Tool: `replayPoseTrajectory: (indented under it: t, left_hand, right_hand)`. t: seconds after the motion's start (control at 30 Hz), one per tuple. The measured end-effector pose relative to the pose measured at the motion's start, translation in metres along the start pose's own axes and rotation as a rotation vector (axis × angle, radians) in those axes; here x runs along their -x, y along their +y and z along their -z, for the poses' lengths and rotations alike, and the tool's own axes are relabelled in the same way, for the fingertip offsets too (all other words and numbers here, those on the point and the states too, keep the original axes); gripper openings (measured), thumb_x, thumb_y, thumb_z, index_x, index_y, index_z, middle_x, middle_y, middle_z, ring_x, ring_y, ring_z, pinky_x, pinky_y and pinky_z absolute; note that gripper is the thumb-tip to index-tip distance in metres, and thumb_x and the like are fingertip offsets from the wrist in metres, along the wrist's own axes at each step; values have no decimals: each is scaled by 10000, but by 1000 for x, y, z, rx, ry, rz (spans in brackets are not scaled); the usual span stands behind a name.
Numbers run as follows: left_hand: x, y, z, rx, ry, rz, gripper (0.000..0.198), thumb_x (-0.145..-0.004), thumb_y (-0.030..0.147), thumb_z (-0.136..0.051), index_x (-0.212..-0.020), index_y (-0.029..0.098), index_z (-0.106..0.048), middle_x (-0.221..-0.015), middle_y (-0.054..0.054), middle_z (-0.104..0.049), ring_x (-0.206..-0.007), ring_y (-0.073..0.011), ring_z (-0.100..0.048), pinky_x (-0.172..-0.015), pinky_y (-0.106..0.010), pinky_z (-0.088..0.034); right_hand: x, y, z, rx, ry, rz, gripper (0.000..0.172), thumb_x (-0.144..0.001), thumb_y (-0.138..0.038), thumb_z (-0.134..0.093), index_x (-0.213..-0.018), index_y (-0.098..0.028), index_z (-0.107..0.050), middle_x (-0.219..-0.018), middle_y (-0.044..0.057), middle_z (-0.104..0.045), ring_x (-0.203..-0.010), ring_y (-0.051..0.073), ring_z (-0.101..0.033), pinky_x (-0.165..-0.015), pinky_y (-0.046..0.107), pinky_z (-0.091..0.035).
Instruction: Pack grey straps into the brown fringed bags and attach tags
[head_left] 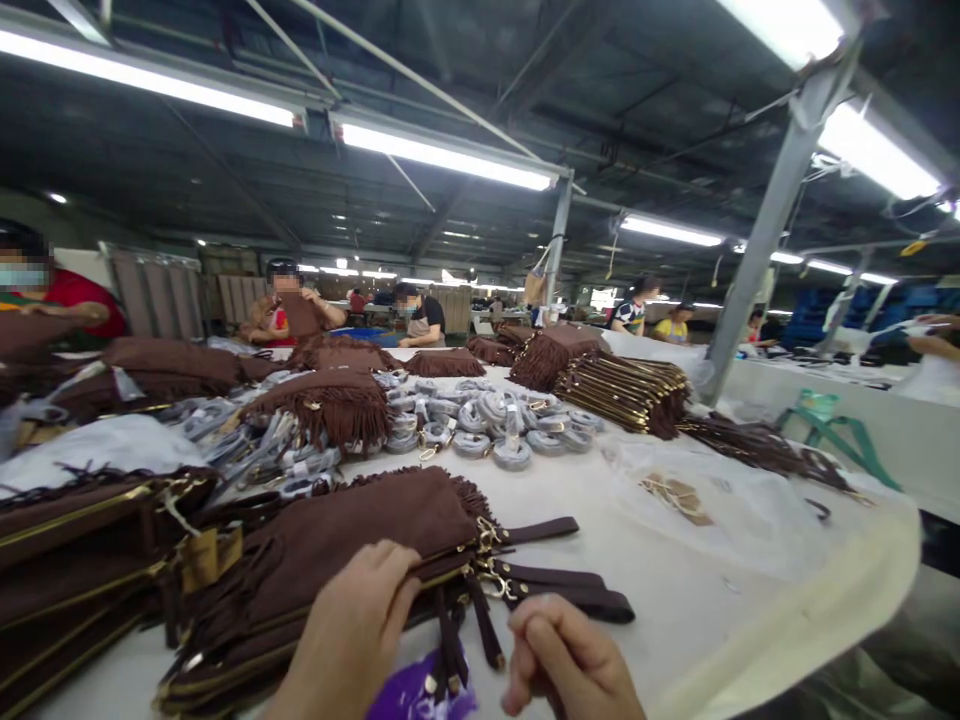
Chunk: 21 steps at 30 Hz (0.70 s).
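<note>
**light touch on the pouch, straps loose at its side**

nearest, risk first: the fringed brown pouch (375, 515) could slip or skew on the layers beneath if the left hand (364, 600) pushes without a firm hold. the dangling tassels (484, 620) and wrist straps (592, 590) might snag on a finger or a gold clasp (491, 580) and drag it askew.

pose: left hand comes in from the bottom edge, palm down, fingers bent over the pouch's zipped front edge; cannot tell if its grip pinches the fabric or only rests. right hand (570, 655) is curled just beside the tassels, thumb against fingers; cannot tell if that grip has anything small in it.

purple plastic (405, 690) lies under the tassel ends. pouch sits mid-left on the pale surface (660, 620), zipped brown bags (75, 550) beside it at far left.

beyond: grey-wrapped coiled straps (514, 450), clear plastic (727, 520) at right, then a gold-zipped stack (622, 390).

farthest: co-workers, one in a dark top (433, 315).
</note>
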<state>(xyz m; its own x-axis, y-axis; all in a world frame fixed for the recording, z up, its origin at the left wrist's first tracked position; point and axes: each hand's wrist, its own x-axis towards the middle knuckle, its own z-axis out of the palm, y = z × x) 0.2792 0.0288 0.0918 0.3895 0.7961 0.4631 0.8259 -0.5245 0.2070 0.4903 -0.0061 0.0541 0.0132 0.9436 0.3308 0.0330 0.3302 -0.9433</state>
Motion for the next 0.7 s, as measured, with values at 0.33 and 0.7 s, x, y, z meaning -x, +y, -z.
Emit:
replayPoseTrajectory:
  t: [0.33,0.7]
  left_hand:
    - [-56,-43,1,-267,-495,-76,313,-859,21,-372,-963,151,-637,-1005,-126,-712,-963,-270,-672,-840,-366,-509]
    - [-115,-71,27,-178,-683,-240,162,-787,92,-505,-718,193,-610,-745,23,-663,-733,-151,-603,-631,-197,-425]
  right_hand:
    - [-35,5,6,244,-204,43,292,-878,-432,-554,-722,-185,-557,-630,-19,-524,-573,119,-470,-555,230,-378]
    - [-104,25,1,413,-134,257,129,-839,-213,-493,-715,-217,-527,-1044,87,-625,-1126,250,-531,-924,346,-396]
